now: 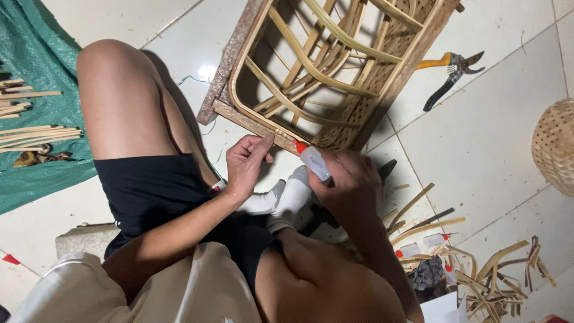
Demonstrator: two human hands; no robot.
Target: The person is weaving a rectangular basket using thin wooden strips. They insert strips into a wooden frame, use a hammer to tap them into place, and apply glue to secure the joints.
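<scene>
Glue bottle (pixel 314 162), gripped in the right hand (pixel 353 191) with its red tip at the rattan frame (pixel 239 116) pinched by the left hand (pixel 246 164); over-squeezing could likely flood the joint.

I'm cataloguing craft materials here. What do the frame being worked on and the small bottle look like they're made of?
The frame looks like rattan or bamboo: pale tan bent strips, woven panel, matte unvarnished surface. The small bottle in the right hand seems to be translucent whitish plastic with a red tip, probably glue.
</scene>
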